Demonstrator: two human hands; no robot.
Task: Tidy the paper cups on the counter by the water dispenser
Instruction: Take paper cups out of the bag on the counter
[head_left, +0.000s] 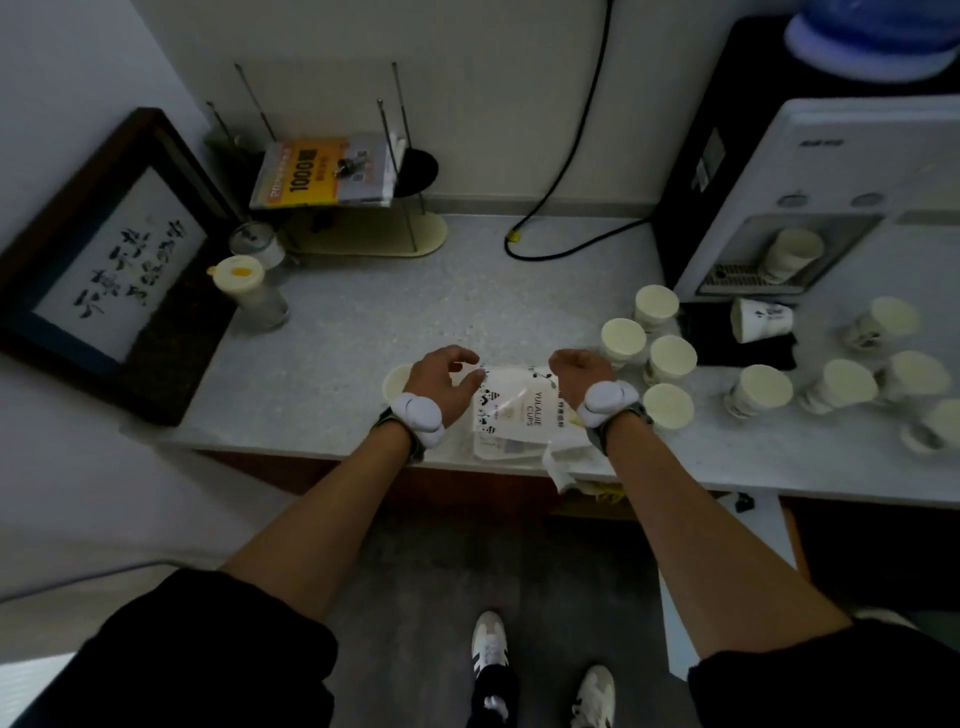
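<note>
**Q:** At the near edge of the counter (363, 322), what is recorded?

**A:** One plastic cup sleeve (511, 410), printed "CUPS", is laid flat and overhangs the edge slightly. The left hand (441, 382) is held over its left end, fingers curled and spread; a firm grip cannot be confirmed. The right hand (579, 371) is curled at its right end; whether the wrapper is pinched cannot be told. A white band is worn on each wrist. One upturned cup (397, 382) is partly hidden behind the left hand.

**Q:** And just beyond, to the right?

**A:** Four paper cups (667, 358) are logged bottom-up in a loose cluster beside the right hand. Further right, a second group of cups (831, 384) is scattered, some tipped on their sides.

**Q:** Further back?

**A:** One cup is lying on a dark mat (737, 343) before the water dispenser (831, 171); another cup (792, 254) is lodged tilted in its tap bay. A blue bottle (872, 36) is mounted on top. At left, two lidded jars (249, 286) are noted near a framed calligraphy piece (114, 260). Against the wall, a wire rack (363, 208) holding an orange packet (322, 174) is listed, and a black cable (566, 171) is trailed across the surface.
</note>
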